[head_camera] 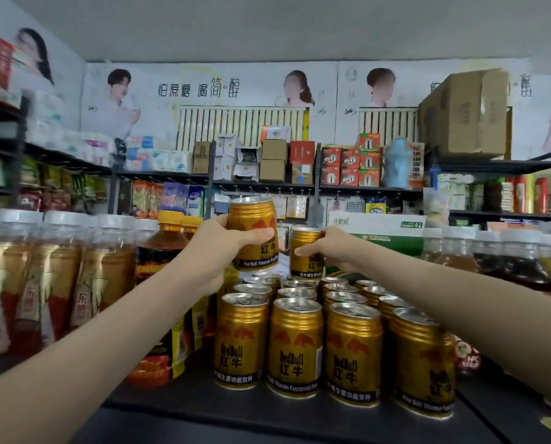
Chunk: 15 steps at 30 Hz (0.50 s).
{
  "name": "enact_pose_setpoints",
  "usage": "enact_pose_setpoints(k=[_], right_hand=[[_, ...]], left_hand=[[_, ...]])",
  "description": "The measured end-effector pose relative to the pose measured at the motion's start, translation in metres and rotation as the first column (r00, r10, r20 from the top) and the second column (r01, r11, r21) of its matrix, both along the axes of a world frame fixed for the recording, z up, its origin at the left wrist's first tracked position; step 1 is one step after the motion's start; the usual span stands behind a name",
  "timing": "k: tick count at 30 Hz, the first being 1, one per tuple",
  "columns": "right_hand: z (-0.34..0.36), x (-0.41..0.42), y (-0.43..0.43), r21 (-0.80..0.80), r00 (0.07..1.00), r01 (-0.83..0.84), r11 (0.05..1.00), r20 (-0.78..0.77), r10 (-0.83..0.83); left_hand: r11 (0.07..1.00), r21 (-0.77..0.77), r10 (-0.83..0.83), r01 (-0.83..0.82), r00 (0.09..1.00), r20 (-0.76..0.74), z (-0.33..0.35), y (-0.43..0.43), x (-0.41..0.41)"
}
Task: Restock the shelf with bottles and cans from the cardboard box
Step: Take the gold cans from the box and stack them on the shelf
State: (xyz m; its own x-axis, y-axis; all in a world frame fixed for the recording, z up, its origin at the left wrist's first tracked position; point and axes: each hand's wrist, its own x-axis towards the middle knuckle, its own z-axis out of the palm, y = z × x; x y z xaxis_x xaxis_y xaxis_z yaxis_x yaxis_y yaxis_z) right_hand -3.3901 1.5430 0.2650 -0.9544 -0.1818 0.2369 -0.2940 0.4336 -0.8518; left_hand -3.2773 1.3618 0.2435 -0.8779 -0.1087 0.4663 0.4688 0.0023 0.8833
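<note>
Holding a raised can (pixel 254 233) in the left hand (pixel 214 248) and a second can (pixel 304 256) in the right hand (pixel 335 248), over the shelf (pixel 184 408).
Each grip is clamped round its can; the raised can tilts slightly, just beside the second, above rows of gold cans (pixel 296 344) standing upright on the shelf, bottles (pixel 53 274) at their left.

left can (pixel 255 233): gold body, red bull motif, black base band w/ white txt, silver lid. right can (pixel 304 254): gold, same black band. shelf cans (pixel 295 344): identical livery, silver tops. shelf (pixel 267 411): black. white-cap bottles (pixel 53 267): amber liquid, red/gold labels. orange-cap bottle (pixel 166 241): dark contents, black/orange label. carton (pixel 383 233) at rear: white top, green side. cardboard boxes (pixel 463 113): plain brown.
</note>
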Motion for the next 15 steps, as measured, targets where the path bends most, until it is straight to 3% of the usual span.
enact_pose_setpoints(k=[15], right_hand=[[0.004, -0.022, -0.019, 0.154, 0.995, 0.103, 0.983, -0.022, -0.101]], left_hand=[[0.999, 0.033, 0.019, -0.017, 0.998, -0.063, 0.003, 0.002, -0.010]])
